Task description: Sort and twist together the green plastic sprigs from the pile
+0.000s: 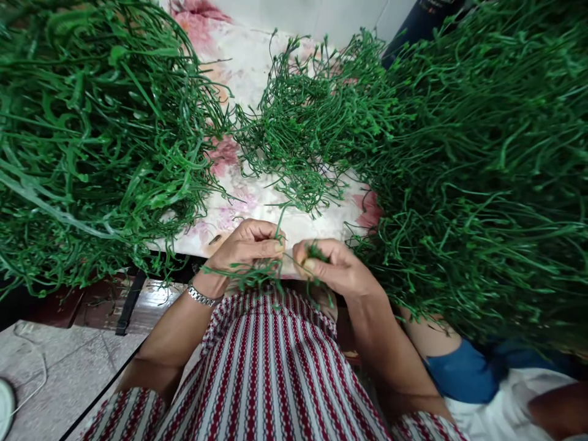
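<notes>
My left hand (245,245) is closed in a pinch on a thin green stem (280,220) that sticks up past the thumb. Loose green sprigs (250,274) hang below its palm, over my lap. A metal watch (202,297) is on that wrist. Close by on the right, my right hand (337,266) is curled shut around a small tuft of green stems (314,251). A thin strand runs between the two sets of fingertips. Beyond my hands, a loose heap of the same plastic-looking green stems (321,128) lies on the flowered tablecloth (257,208).
Tall piles of green stems stand at left (92,135) and right (496,171), the right one spilling past the table edge. A small dark object (214,239) lies near the front edge. Another person's knee in blue shorts (462,370) is at lower right.
</notes>
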Motion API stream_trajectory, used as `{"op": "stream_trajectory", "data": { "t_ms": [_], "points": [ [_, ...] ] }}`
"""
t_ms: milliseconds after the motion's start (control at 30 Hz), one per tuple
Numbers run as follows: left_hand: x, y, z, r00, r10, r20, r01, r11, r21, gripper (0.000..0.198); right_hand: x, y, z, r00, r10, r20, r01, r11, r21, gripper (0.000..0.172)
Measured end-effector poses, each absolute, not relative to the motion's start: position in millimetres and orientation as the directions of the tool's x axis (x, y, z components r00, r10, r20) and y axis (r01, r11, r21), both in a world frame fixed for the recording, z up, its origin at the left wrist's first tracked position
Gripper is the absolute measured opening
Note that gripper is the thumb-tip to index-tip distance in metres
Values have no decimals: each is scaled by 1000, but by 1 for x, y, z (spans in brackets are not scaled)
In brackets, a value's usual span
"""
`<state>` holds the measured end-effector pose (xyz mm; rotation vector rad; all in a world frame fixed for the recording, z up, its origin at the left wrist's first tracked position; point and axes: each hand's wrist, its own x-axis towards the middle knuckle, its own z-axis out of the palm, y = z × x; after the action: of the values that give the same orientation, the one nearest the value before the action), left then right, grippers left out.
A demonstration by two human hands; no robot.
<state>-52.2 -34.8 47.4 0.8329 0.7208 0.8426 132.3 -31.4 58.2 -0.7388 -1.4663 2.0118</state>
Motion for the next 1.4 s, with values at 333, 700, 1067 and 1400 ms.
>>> {"op": "stream_trajectory", "data": {
  "t_ms": [333,700,1067,1400],
  "points": [
    [-29,-14,52,86,971,-221,-529,233,816,18,131,-20,68,-241,967,82,221,137,-966,20],
    [-29,-16,47,70,972,-224,-577,222,786,13,114,-16,61,-411,910,47,361,210,-909,17],
    [-25,-23,50,34,987,-158,-534,151,832,13,112,-19,61,-428,896,120,399,306,-865,26],
    [-8,-20,50,111,986,-128,-767,167,619,15,105,-18,45,-301,950,88,86,119,-989,30]
  ]
}}
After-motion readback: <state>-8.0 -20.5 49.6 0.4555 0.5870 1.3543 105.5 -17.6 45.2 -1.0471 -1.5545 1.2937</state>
